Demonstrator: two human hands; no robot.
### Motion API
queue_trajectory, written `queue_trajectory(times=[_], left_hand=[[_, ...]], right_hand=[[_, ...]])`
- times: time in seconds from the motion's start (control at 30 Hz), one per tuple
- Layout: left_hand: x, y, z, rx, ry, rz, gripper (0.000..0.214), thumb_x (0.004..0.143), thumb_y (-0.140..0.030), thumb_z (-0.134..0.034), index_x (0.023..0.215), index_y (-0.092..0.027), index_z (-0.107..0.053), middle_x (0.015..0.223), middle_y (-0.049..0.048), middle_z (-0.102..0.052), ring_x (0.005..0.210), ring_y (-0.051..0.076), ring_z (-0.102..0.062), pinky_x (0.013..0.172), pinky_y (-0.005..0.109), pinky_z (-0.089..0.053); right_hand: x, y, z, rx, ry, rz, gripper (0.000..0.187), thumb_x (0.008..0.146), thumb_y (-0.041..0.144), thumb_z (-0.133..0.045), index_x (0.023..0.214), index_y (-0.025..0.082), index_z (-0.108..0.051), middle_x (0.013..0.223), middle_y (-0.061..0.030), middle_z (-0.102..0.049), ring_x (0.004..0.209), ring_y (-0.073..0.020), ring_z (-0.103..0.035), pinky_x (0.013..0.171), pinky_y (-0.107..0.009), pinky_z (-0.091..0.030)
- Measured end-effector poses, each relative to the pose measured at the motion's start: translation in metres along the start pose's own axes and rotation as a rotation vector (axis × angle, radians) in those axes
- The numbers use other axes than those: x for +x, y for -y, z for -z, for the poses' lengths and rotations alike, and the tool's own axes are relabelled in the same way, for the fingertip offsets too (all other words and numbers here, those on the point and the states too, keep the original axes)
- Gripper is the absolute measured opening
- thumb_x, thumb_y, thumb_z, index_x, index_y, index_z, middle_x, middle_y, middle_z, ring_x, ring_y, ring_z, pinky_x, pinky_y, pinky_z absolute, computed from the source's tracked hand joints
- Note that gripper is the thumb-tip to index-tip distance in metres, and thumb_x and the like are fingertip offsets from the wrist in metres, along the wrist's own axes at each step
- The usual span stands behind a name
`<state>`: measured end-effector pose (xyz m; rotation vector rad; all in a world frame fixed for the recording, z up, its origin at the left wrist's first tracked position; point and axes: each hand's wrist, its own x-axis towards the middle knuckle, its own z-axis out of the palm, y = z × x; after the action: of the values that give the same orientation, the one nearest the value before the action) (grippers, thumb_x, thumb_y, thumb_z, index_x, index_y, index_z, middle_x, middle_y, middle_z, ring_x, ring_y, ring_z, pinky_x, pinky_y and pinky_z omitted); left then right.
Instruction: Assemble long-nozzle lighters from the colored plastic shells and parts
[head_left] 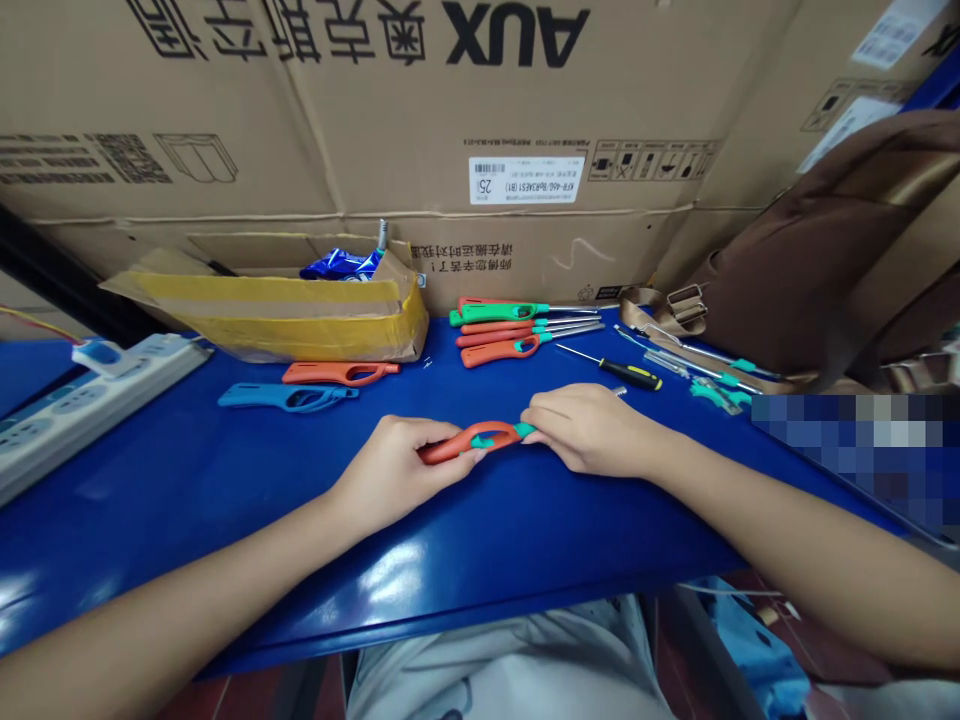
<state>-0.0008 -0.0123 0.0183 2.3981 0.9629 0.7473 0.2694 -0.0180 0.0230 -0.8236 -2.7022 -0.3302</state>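
An orange long-reach lighter (499,432) with a teal trigger and teal collar is held level just above the blue table. My left hand (405,465) is closed around its handle end. The fingers of my right hand (574,430) pinch the teal collar at the other end and hide most of what lies beyond it. A short bit of coiled metal (619,391) shows just past my right hand. Behind my hands lie several assembled lighters (499,350) with metal tubes, one green and the others orange or red. To their right is a black and yellow screwdriver (631,374).
An orange handle shell (341,374) and a blue one (289,397) lie left, before a yellow-taped cardboard box (315,330). A white power strip (97,400) runs along the left edge. Teal parts and tubes (716,385) lie right, beside a brown bag (817,260). Large cardboard (360,130) stands behind.
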Motion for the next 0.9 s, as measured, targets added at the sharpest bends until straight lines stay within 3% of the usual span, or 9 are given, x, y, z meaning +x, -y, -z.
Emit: queue_trajectory(times=[0.17, 0.33, 0.47, 0.57, 0.7, 0.9], left_hand=[[-0.002, -0.004, 0.002, 0.087, -0.039, -0.13, 0.037, 0.096, -0.035, -0.062, 0.065, -0.016, -0.061, 0.056, -0.0043, -0.049, 0.051, 0.008, -0.039, 0.051, 0.023, -0.031], [-0.004, -0.001, 0.001, 0.173, -0.03, -0.206, 0.027, 0.098, -0.034, -0.06, 0.078, -0.017, -0.069, 0.066, -0.0007, -0.065, 0.057, 0.011, -0.056, 0.056, 0.024, -0.041], [-0.001, -0.002, -0.002, 0.144, -0.021, -0.194, 0.019, 0.096, -0.034, -0.065, 0.099, -0.018, -0.075, 0.087, 0.0035, -0.077, 0.073, 0.016, -0.069, 0.068, 0.025, -0.052], [0.004, -0.001, -0.001, 0.048, -0.108, -0.159, 0.027, 0.091, -0.034, -0.072, 0.112, -0.019, -0.074, 0.104, 0.0059, -0.078, 0.087, 0.018, -0.074, 0.082, 0.026, -0.057], [0.008, 0.012, 0.007, 0.02, -0.213, -0.208, 0.024, 0.093, -0.029, -0.069, 0.113, -0.015, -0.073, 0.107, 0.0088, -0.078, 0.094, 0.019, -0.074, 0.088, 0.027, -0.058], [0.008, 0.023, 0.011, -0.019, -0.125, -0.307, 0.022, 0.095, -0.026, -0.068, 0.113, -0.015, -0.072, 0.109, 0.0089, -0.078, 0.097, 0.019, -0.074, 0.091, 0.028, -0.058]], right_hand=[[0.001, 0.0, -0.001, 0.006, 0.032, 0.022, 0.029, 0.106, 0.022, -0.038, 0.092, 0.014, -0.063, 0.079, -0.0068, -0.063, 0.065, -0.017, -0.052, 0.062, -0.031, -0.033], [0.0, 0.003, -0.001, 0.028, 0.091, 0.0, 0.029, 0.105, 0.024, -0.039, 0.092, 0.014, -0.064, 0.079, -0.005, -0.062, 0.059, -0.0156, -0.048, 0.058, -0.031, -0.03], [0.0, -0.001, 0.003, 0.123, 0.127, -0.041, 0.025, 0.104, 0.029, -0.044, 0.094, 0.015, -0.063, 0.084, -0.0049, -0.063, 0.064, -0.0158, -0.052, 0.059, -0.029, -0.036], [-0.004, -0.013, 0.007, 0.191, 0.105, -0.091, 0.024, 0.103, 0.029, -0.045, 0.095, 0.016, -0.063, 0.086, -0.0059, -0.062, 0.071, -0.0169, -0.057, 0.065, -0.028, -0.043], [-0.01, -0.031, 0.012, 0.25, 0.044, -0.179, 0.021, 0.102, 0.031, -0.049, 0.097, 0.017, -0.063, 0.088, -0.007, -0.064, 0.077, -0.0179, -0.061, 0.07, -0.029, -0.048], [-0.008, -0.028, 0.006, 0.258, -0.052, -0.102, 0.031, 0.101, 0.033, -0.057, 0.125, 0.017, -0.067, 0.113, -0.0116, -0.073, 0.096, -0.0207, -0.071, 0.082, -0.031, -0.056]])
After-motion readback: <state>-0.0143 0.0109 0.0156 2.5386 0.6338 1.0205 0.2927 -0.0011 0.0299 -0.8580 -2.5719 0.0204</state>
